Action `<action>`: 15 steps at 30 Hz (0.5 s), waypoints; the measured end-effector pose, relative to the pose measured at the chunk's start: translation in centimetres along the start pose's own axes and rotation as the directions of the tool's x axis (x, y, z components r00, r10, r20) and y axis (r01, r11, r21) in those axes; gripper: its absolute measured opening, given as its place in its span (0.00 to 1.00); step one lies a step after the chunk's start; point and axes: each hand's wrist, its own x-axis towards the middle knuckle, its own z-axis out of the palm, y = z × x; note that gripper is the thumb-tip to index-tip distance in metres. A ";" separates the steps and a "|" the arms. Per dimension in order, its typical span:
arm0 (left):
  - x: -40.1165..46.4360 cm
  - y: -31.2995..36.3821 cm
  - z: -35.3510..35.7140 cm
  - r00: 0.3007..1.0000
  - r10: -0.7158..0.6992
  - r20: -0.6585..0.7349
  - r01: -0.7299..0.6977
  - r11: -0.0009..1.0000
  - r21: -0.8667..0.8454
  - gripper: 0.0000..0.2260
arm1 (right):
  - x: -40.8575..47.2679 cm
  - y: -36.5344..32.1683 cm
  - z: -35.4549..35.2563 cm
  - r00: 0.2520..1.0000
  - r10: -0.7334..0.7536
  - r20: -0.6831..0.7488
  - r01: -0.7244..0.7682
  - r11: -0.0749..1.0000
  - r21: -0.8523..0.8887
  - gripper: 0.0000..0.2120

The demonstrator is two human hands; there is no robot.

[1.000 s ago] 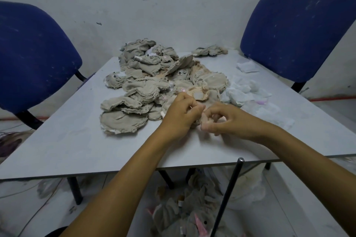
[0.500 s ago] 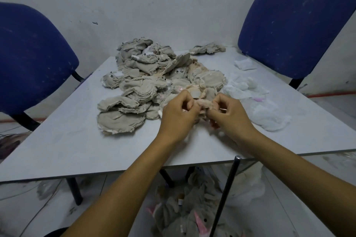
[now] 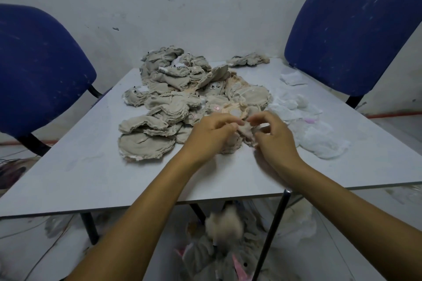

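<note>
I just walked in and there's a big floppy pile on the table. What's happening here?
A person is working on a small beige fabric piece, pinching it between the left hand and the right hand over the white table. Behind it lies a pile of grey-beige toy skins, some with little eyes. White fabric scraps lie to the right. More grey pieces are heaped under the table.

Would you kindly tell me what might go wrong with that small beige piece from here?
The left hand and right hand pinch the small beige piece only at the fingertips, so it may slip. It is held right beside the grey pile; dropped, it could get lost among similar pieces. The right hand might also brush the white pieces nearby.
</note>
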 end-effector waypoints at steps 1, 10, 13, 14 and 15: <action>0.4 -0.3 0.2 0.997 0.057 -0.060 -0.044 0.980 0.193 0.09 | 0.0 0.1 0.3 0.998 -0.049 0.037 0.051 0.997 -0.060 0.15; 3.1 -1.7 2.0 0.992 0.097 0.081 -0.126 0.721 0.681 0.16 | 0.3 0.8 0.4 1.000 0.002 0.025 -0.001 0.999 -0.043 0.17; 2.8 -0.7 1.7 0.932 0.318 -0.173 -0.181 0.824 0.537 0.10 | 0.1 0.6 0.3 1.000 -0.016 -0.023 0.017 1.000 0.023 0.18; 2.8 -0.4 1.5 0.901 0.362 -0.240 -0.204 0.840 0.502 0.07 | 0.0 0.4 0.2 0.997 -0.054 -0.048 0.055 0.998 0.020 0.19; 2.7 -0.1 1.3 0.886 0.377 -0.269 -0.226 0.858 0.461 0.06 | -0.3 0.2 0.1 0.992 -0.108 -0.063 0.109 0.994 0.011 0.21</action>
